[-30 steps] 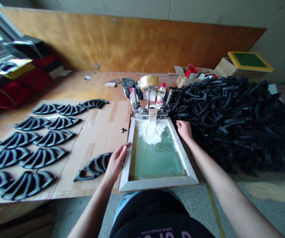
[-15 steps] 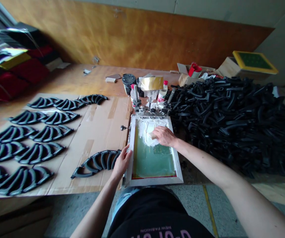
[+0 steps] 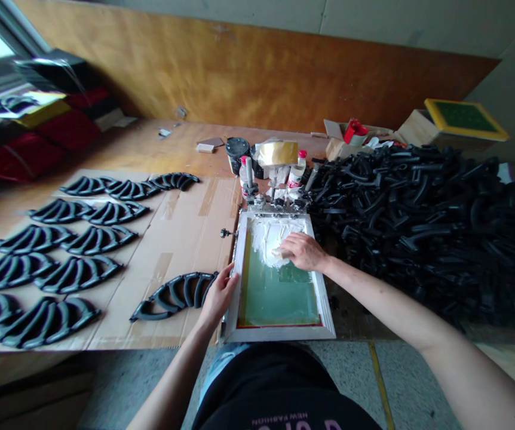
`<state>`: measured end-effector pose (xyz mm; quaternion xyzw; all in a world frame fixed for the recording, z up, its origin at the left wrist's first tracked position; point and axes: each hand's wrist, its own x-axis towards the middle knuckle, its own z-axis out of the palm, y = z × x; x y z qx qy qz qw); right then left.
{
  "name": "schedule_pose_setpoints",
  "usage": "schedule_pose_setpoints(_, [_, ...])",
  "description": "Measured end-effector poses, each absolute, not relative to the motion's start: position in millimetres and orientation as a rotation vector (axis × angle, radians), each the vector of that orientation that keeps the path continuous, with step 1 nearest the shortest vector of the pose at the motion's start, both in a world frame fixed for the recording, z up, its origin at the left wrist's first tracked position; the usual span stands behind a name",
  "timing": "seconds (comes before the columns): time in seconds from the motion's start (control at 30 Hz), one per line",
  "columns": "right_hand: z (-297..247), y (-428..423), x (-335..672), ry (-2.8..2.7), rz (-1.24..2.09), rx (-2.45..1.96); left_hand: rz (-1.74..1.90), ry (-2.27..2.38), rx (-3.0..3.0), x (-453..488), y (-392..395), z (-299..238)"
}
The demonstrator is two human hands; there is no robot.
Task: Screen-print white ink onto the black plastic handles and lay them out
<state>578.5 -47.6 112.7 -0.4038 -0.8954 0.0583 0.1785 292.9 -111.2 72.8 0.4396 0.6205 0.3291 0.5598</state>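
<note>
A white-framed printing screen [image 3: 329, 310] with green mesh lies flat in front of me, white ink [image 3: 266, 236] pooled at its far end. My left hand [image 3: 220, 294] grips the frame's left edge, fingers curled over it. My right hand [image 3: 301, 251] is closed on a small pale squeegee [image 3: 277, 253], pressed on the mesh at the edge of the ink. A black curved plastic part [image 3: 172, 294] lies on cardboard just left of my left hand.
Rows of black curved parts [image 3: 55, 263] lie on cardboard [image 3: 181, 239] to the left. A large heap of black parts [image 3: 419, 209] fills the right. Bottles [image 3: 297, 170], a tape roll [image 3: 276, 153] and a black jar [image 3: 236, 152] stand behind the screen. A yellow-framed screen [image 3: 466, 118] sits on a box far right.
The screen has come down flat from its raised tilt. My right hand left the frame's right edge, took the squeegee and now draws it slightly toward me over the mesh.
</note>
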Motion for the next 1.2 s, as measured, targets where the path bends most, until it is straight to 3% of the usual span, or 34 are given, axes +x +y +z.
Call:
schedule_pose_setpoints(0.17, [143, 11, 576, -2.290, 0.082, -1.524, 0.751, 1.438, 1.058, 291, -110, 106])
schedule_pose_setpoints(0.33, [159, 27, 622, -1.984, -0.068, -1.727, 0.946, 1.335, 1.046, 295, -95, 153])
schedule_pose_setpoints(0.47, [133, -3, 664, -1.834, -0.120, -1.836, 1.207, 1.153, 1.028, 313, -65, 180])
schedule_pose_setpoints(0.63, [75, -48, 632, -2.123, 0.053, -1.617, 1.320, 1.077, 0.956, 336, -35, 198])
schedule_pose_setpoints(0.77, [66, -59, 600, -2.313, 0.251, -1.508, 1.283, 1.180, 0.873, 342, -61, 173])
schedule_pose_setpoints(0.93, [101, -72, 554, -2.384, 0.334, -1.287, 0.833, 1.229, 0.660, 349, -139, 117])
schedule_pose_setpoints(1.07, [110, -109, 474, -2.576, 0.300, -0.934, 1.061, 1.356, 0.456, 330, -171, 92])
schedule_pose_setpoints(1.2, [91, -121, 392, -2.628, 0.442, -0.795, 1.176, 1.730, 0.411, 249, -185, 67])
